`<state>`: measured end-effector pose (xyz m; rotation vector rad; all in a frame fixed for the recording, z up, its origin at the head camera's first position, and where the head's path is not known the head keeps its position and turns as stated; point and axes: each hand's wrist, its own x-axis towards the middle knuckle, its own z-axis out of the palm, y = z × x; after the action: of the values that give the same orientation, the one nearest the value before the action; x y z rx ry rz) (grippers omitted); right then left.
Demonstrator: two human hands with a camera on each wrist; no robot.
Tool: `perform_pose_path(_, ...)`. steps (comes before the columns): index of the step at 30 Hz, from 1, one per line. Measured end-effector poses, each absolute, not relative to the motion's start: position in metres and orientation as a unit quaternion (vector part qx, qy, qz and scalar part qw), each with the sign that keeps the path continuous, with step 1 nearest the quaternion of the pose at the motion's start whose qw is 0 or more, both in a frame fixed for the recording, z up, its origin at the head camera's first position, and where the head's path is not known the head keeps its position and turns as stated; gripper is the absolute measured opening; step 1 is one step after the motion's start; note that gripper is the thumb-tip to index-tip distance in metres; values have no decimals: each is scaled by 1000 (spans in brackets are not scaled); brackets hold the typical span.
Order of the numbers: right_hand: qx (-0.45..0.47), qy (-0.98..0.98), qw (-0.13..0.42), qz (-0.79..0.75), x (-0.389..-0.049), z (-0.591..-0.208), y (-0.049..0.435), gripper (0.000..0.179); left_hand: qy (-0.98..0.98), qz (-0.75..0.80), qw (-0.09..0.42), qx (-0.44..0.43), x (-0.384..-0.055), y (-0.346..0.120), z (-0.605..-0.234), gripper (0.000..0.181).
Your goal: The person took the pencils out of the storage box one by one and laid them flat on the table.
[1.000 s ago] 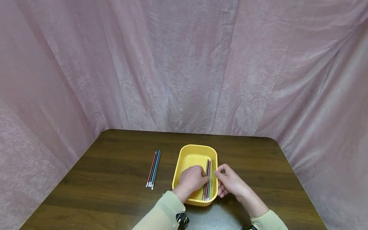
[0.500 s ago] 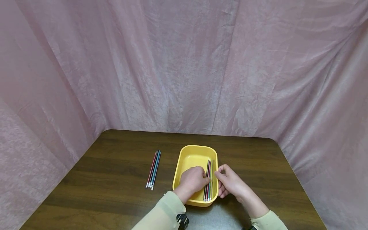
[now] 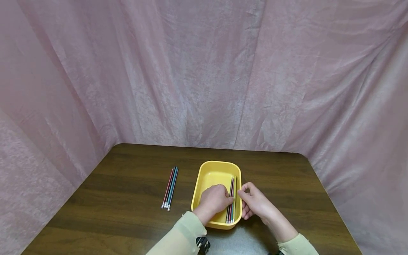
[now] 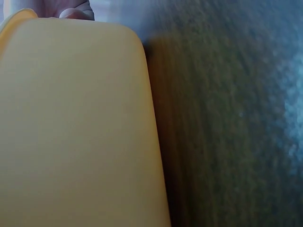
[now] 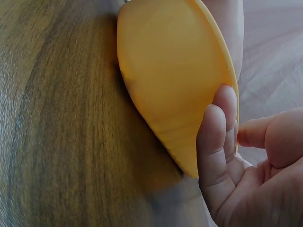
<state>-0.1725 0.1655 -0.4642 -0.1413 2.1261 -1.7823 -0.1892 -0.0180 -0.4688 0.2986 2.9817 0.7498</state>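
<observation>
A yellow plastic tray [image 3: 216, 177] stands on the table. Along the inside of its right wall lies a bunch of slim pencils [image 3: 230, 214], dark, red and green among them, with a yellow pencil [image 3: 236, 186] at their right. My left hand [image 3: 213, 199] reaches into the tray and grips the bunch midway, thumb across it, the other fingers hidden beneath. From outside, my right hand [image 3: 255, 202] holds the tray's right rim, thumb at the edge. In the right wrist view, fingers [image 5: 213, 137] lie along the outer wall. The left wrist view shows mostly the tray's outer wall [image 4: 85, 118].
Left of the tray, several pencils [image 3: 170, 187] with white eraser ends lie side by side on the dark wooden table [image 3: 134, 198]. A pink curtain [image 3: 204, 78] hangs behind and around the table.
My left hand and the bunch of pencils have shifted slightly right, toward the tray's right wall. My right hand and the pencils on the table stay in place.
</observation>
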Motion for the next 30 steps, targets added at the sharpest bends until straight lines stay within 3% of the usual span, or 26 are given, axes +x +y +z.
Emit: perform_pose_path(30, -52, 755, 178, -629, -172, -465, 165, 19, 960, 256, 50, 98, -189, -18, -472, 44)
